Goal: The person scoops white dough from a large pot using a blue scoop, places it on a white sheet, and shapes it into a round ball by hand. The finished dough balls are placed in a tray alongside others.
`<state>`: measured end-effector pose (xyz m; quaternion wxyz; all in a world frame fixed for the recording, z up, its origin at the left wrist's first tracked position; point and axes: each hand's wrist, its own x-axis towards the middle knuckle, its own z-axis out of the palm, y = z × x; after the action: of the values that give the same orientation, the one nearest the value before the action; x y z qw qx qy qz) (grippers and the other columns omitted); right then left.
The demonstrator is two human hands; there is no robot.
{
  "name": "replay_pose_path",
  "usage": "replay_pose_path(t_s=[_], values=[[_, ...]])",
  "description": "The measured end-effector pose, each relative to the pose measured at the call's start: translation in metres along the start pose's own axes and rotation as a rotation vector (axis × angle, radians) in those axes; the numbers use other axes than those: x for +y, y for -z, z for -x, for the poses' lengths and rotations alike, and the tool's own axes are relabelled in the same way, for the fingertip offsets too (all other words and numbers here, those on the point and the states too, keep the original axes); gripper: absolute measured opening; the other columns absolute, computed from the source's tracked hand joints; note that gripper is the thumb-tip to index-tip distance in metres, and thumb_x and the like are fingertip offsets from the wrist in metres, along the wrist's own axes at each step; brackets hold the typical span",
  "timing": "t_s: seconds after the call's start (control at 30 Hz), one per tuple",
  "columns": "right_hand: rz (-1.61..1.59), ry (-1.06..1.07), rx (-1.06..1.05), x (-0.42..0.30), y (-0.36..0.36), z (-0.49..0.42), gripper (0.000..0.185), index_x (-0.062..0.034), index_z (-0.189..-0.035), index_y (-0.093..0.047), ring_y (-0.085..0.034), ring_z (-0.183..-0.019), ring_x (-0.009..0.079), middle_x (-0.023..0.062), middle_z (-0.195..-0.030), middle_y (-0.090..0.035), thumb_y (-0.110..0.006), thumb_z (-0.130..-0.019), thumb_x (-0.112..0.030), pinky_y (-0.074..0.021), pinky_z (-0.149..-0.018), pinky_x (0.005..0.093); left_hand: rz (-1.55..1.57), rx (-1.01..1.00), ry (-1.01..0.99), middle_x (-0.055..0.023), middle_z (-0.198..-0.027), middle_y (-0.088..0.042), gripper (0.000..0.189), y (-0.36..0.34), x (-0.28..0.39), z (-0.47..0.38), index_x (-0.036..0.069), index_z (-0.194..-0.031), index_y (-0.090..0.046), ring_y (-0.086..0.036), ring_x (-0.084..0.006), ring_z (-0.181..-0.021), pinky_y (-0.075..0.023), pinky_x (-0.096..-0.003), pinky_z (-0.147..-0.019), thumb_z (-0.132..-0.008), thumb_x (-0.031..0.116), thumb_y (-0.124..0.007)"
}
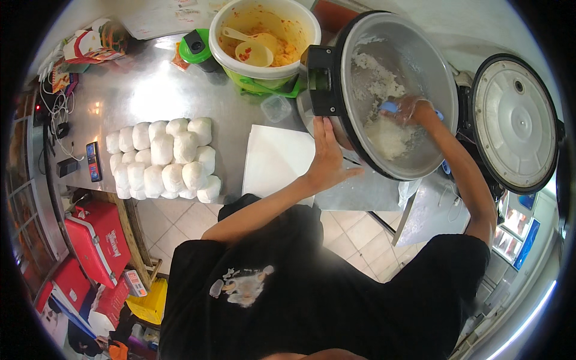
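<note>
Inside a large metal rice cooker pot (418, 58), my right hand (411, 110) grips a blue utensil (389, 107), its far part hidden by the hand and rice. Cooked white rice (389, 137) lies along the pot's bottom and clings to its wall. My left hand (327, 155) rests against the cooker's outer side below its black handle (320, 81), thumb apart from the fingers, holding nothing. White paper sheets (274, 157) lie beneath the left forearm. Further left, several white wrapped bundles (162, 148) are stacked on the steel table (234, 105).
The cooker's open lid (515, 121) stands at right. A bucket of orange filling (288, 56) with a ladle (254, 54) is behind the table, beside a green-lidded container (195, 47). A clear plastic tub (276, 108), a phone (93, 162) and cables (58, 108) lie around. A red cooler (99, 243) sits lower left.
</note>
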<state>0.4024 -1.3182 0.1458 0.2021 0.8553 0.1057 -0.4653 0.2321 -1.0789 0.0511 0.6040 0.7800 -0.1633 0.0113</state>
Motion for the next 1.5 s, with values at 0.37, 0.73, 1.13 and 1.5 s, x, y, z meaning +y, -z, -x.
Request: replay_pose_path(t_s=[0.37, 0.73, 1.13, 1.5], values=[[-0.804, 0.391, 0.254, -0.049, -0.007, 0.05, 0.065, -0.0074, -0.139, -0.046, -0.062, -0.108, 0.0379, 0.024, -0.12, -0.062, -0.046, -0.098, -0.058, -0.0467, -0.097, 0.0449, -0.067, -0.026, 0.018, -0.0449, -0.147, 0.019, 0.152, -0.013, -0.011, 0.001, -0.006, -0.143, 0.031, 0.013, -0.0624, -0.139, -0.0059, -0.063, -0.116, -0.064, 0.041, -0.091], [-0.7, 0.116, 0.284, -0.084, 0.009, 0.074, 0.067, -0.0044, -0.139, -0.046, -0.063, -0.105, 0.041, 0.0257, -0.116, -0.064, -0.05, -0.097, -0.056, -0.0463, -0.095, 0.0449, -0.157, -0.106, 0.043, -0.0431, -0.148, 0.021, 0.151, -0.024, -0.027, 0.009, -0.008, -0.143, 0.029, 0.017, -0.0586, -0.141, -0.0016, -0.0604, -0.117, -0.066, 0.047, -0.088], [-1.487, -0.093, 0.192, -0.095, -0.003, 0.077, 0.066, -0.0103, -0.139, -0.046, -0.052, -0.107, 0.0251, 0.0129, -0.119, -0.052, -0.035, -0.1, -0.062, -0.0425, -0.094, 0.0391, -0.07, 0.077, -0.017, -0.0442, -0.149, 0.005, 0.151, -0.033, -0.025, 0.007, -0.014, -0.147, 0.013, 0.003, -0.062, -0.141, -0.0058, -0.0649, -0.115, -0.056, 0.05, -0.09], [-1.544, -0.014, 0.078, -0.069, -0.016, 0.02, 0.064, -0.0113, -0.141, -0.043, -0.047, -0.111, 0.0262, 0.0133, -0.131, -0.047, -0.038, -0.099, -0.059, -0.0378, -0.087, 0.0386, -0.112, 0.052, -0.02, -0.0484, -0.146, -0.002, 0.145, -0.029, -0.02, 0.003, -0.02, -0.144, 0.008, 0.0, -0.0638, -0.139, -0.005, -0.0666, -0.114, -0.06, 0.052, -0.087]])
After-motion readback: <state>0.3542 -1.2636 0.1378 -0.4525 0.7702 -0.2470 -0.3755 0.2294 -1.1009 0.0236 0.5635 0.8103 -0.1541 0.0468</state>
